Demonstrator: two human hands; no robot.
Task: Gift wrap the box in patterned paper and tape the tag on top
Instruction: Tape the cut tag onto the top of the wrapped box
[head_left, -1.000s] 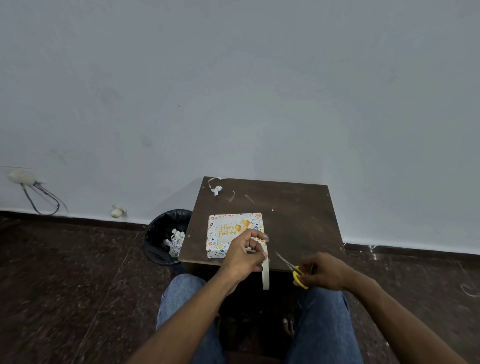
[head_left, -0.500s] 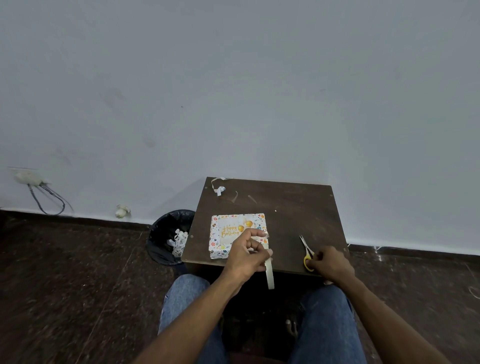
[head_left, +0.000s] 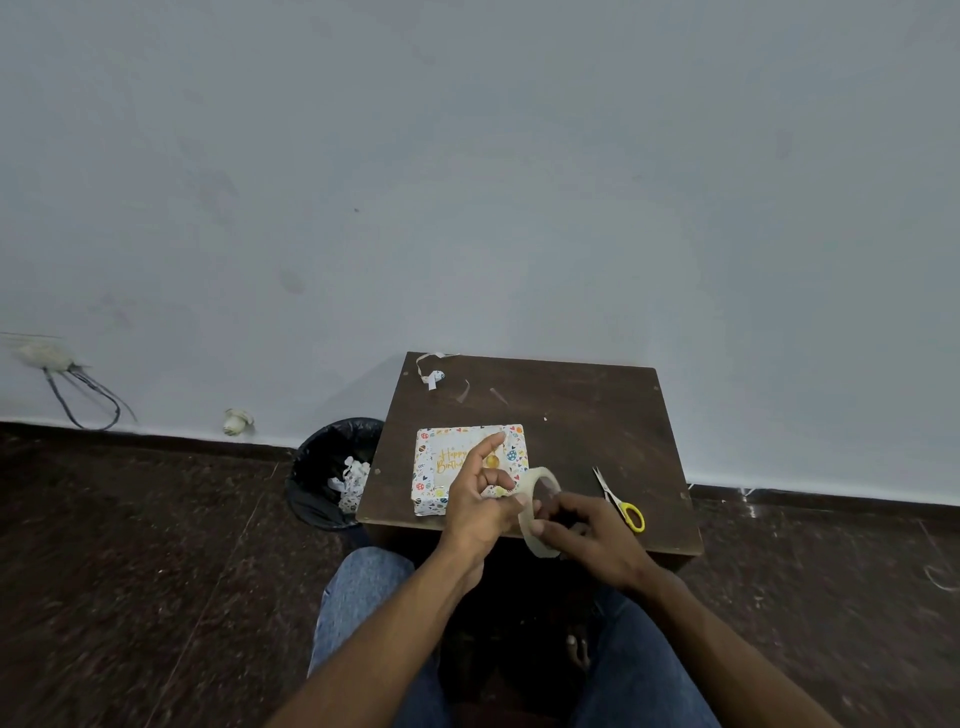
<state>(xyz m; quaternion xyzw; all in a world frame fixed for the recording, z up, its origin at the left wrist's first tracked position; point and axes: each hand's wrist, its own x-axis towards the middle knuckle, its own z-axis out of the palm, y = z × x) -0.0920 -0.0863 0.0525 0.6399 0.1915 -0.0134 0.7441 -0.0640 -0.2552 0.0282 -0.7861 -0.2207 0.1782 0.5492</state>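
Low in the centre of the frame, the left hand (head_left: 475, 506) and the right hand (head_left: 584, 530) both pinch the tape roll (head_left: 540, 512) just in front of the wrapped box (head_left: 467, 470) on the brown table (head_left: 571, 415). The "Happy Birthday" tag (head_left: 457, 457) already lies on top. To do this step well, the person should probably peel a short strip, keep it taut and untwisted, then cut it with the yellow-handled scissors (head_left: 621, 501) lying right of the hands.

dark brown table (head_left: 597, 415), yellow-handled scissors (head_left: 621, 504)
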